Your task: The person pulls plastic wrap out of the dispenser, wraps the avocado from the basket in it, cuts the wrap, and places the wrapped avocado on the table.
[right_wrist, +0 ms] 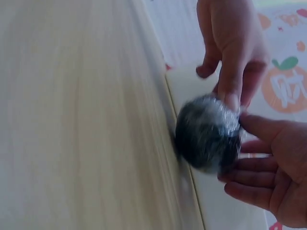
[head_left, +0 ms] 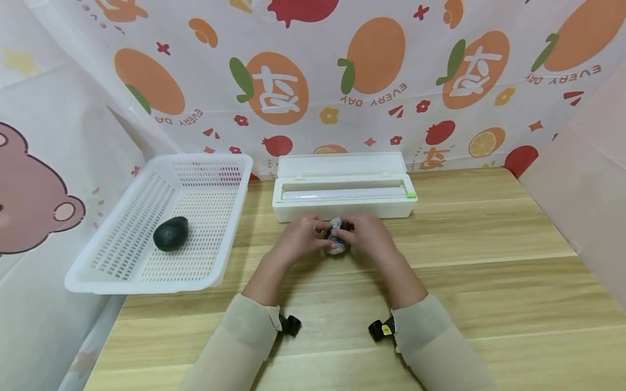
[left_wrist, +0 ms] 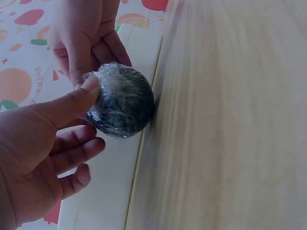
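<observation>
A dark avocado wrapped in clear cling film (head_left: 336, 247) is held between both hands, close over the table in front of the white box. The left hand (head_left: 299, 239) pinches it from the left, thumb pressed on the bunched film (left_wrist: 112, 79) on top. From the other side the right hand (head_left: 370, 234) grips it, with its thumb also on the film and its fingers at the side, as the right wrist view shows. The film looks wrinkled and gathered near both thumbs. Part of the avocado is hidden behind the fingers in the head view.
Just beyond the hands stands a long white cling film box (head_left: 342, 209), its lid raised and a film roll (head_left: 344, 194) inside. On the left, a white plastic basket (head_left: 142, 289) holds another dark avocado (head_left: 171, 234). A fruit-printed sheet (head_left: 323, 130) hangs behind the wooden table (head_left: 489, 228).
</observation>
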`<act>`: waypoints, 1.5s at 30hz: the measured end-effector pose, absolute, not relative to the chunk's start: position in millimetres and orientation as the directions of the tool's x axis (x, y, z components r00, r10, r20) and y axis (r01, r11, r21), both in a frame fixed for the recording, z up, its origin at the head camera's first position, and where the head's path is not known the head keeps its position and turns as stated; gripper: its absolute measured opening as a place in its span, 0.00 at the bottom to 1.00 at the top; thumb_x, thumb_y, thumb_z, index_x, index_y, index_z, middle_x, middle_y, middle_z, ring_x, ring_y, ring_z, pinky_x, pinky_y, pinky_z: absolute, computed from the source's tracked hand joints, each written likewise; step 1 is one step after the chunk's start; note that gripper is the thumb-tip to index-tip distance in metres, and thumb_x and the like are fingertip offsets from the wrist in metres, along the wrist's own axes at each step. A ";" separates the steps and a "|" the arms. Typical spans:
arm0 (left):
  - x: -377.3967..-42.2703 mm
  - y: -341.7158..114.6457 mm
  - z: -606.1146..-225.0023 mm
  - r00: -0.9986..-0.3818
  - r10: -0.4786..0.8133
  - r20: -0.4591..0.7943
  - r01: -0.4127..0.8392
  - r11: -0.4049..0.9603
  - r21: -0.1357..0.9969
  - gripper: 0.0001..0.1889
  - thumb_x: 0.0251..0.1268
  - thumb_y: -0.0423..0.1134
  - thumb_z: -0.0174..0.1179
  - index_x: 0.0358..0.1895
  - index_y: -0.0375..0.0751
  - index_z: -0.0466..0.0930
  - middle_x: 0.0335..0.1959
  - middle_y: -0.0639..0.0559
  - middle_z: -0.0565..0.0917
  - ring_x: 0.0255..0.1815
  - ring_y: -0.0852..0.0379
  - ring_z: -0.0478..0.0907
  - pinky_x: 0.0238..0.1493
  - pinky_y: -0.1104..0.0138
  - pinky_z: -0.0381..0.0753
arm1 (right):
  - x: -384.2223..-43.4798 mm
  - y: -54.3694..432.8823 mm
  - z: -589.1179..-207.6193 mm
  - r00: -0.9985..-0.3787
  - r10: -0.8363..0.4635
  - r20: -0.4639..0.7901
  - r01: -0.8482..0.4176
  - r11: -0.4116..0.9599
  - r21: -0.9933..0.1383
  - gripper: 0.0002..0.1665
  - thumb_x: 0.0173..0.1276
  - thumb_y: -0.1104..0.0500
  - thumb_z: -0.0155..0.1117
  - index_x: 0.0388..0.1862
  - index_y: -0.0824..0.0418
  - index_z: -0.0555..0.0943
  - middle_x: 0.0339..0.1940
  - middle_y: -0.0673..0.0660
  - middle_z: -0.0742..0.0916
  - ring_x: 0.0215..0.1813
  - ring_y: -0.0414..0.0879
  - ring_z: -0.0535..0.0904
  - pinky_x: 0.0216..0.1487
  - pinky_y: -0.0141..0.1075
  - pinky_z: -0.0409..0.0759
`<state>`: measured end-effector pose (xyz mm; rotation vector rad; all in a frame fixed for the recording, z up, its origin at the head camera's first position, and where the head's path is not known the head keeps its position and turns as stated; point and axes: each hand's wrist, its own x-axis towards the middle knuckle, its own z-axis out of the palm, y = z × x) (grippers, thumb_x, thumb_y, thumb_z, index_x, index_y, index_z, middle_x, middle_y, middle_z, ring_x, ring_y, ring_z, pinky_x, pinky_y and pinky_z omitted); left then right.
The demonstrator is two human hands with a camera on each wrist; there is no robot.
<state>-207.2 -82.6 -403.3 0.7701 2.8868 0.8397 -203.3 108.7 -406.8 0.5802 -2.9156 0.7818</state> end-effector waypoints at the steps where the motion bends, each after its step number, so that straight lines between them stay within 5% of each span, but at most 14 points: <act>1: -207.2 -82.7 -402.6 -0.878 0.471 0.086 0.445 0.735 0.512 0.22 0.53 0.43 0.74 0.52 0.41 0.86 0.47 0.50 0.86 0.49 0.53 0.82 0.50 0.61 0.81 | -202.5 107.0 -405.9 -0.930 -0.330 0.162 -0.366 0.794 -0.484 0.15 0.66 0.45 0.68 0.42 0.54 0.88 0.37 0.52 0.90 0.39 0.46 0.83 0.42 0.41 0.81; 6: -208.7 -85.1 -398.3 -0.876 0.481 0.023 0.405 0.711 0.575 0.22 0.55 0.41 0.73 0.54 0.38 0.84 0.53 0.45 0.86 0.58 0.51 0.81 0.58 0.60 0.79 | -202.5 111.6 -402.1 -0.956 -0.286 0.069 -0.263 0.731 -0.630 0.14 0.68 0.50 0.66 0.48 0.55 0.87 0.47 0.54 0.89 0.50 0.49 0.84 0.52 0.44 0.82; 9: -209.8 -89.5 -396.9 -0.869 0.494 -0.008 0.369 0.659 0.655 0.30 0.55 0.36 0.73 0.64 0.39 0.76 0.56 0.43 0.83 0.59 0.50 0.80 0.60 0.59 0.78 | -205.6 121.6 -401.7 -0.971 -0.239 0.007 -0.169 0.663 -0.729 0.15 0.69 0.58 0.63 0.53 0.55 0.86 0.51 0.54 0.88 0.55 0.51 0.82 0.57 0.48 0.79; 13: -210.5 -95.5 -397.9 -0.826 0.564 -0.002 0.406 0.598 0.691 0.39 0.57 0.31 0.70 0.74 0.45 0.64 0.64 0.43 0.78 0.65 0.50 0.76 0.63 0.58 0.75 | -210.5 128.8 -406.7 -0.980 -0.198 0.016 -0.135 0.602 -0.787 0.15 0.69 0.60 0.63 0.53 0.56 0.85 0.48 0.54 0.89 0.50 0.50 0.83 0.54 0.45 0.80; 15: -210.6 -97.1 -398.9 -0.797 0.604 0.009 0.447 0.579 0.682 0.36 0.59 0.29 0.68 0.73 0.46 0.67 0.65 0.44 0.77 0.66 0.50 0.74 0.64 0.58 0.75 | -212.3 128.8 -411.1 -0.983 -0.181 0.042 -0.144 0.595 -0.791 0.14 0.70 0.58 0.64 0.53 0.57 0.85 0.48 0.55 0.89 0.48 0.49 0.83 0.51 0.44 0.81; 19: -211.4 -98.8 -401.2 -0.765 0.644 0.020 0.482 0.551 0.681 0.30 0.60 0.26 0.65 0.68 0.45 0.74 0.65 0.47 0.77 0.68 0.51 0.71 0.66 0.57 0.73 | -214.8 125.1 -420.0 -0.984 -0.157 0.086 -0.166 0.622 -0.766 0.15 0.73 0.55 0.60 0.52 0.58 0.86 0.49 0.57 0.88 0.49 0.51 0.83 0.52 0.46 0.81; 25: -211.5 -100.3 -403.4 -0.766 0.643 -0.001 0.484 0.577 0.658 0.30 0.63 0.26 0.62 0.70 0.44 0.71 0.66 0.45 0.76 0.67 0.52 0.72 0.65 0.57 0.74 | -216.9 118.6 -427.5 -0.968 -0.232 0.091 -0.234 0.717 -0.657 0.17 0.77 0.54 0.53 0.52 0.59 0.85 0.52 0.59 0.87 0.59 0.56 0.81 0.63 0.50 0.76; 37: -203.8 -92.1 -393.1 -0.715 0.697 -0.042 0.565 0.613 0.552 0.30 0.68 0.24 0.50 0.74 0.37 0.62 0.70 0.39 0.71 0.69 0.47 0.71 0.68 0.56 0.71 | -211.4 109.6 -421.8 -0.940 -0.334 0.077 -0.324 0.796 -0.511 0.20 0.80 0.49 0.46 0.41 0.56 0.84 0.46 0.59 0.87 0.56 0.56 0.82 0.58 0.51 0.77; 45: -204.4 -94.4 -394.5 -0.755 0.652 -0.062 0.500 0.636 0.588 0.34 0.63 0.29 0.62 0.73 0.41 0.64 0.68 0.43 0.74 0.61 0.52 0.75 0.62 0.57 0.75 | -210.1 109.2 -420.3 -0.936 -0.349 0.049 -0.322 0.789 -0.523 0.24 0.80 0.44 0.44 0.51 0.56 0.83 0.50 0.61 0.86 0.58 0.57 0.80 0.60 0.52 0.76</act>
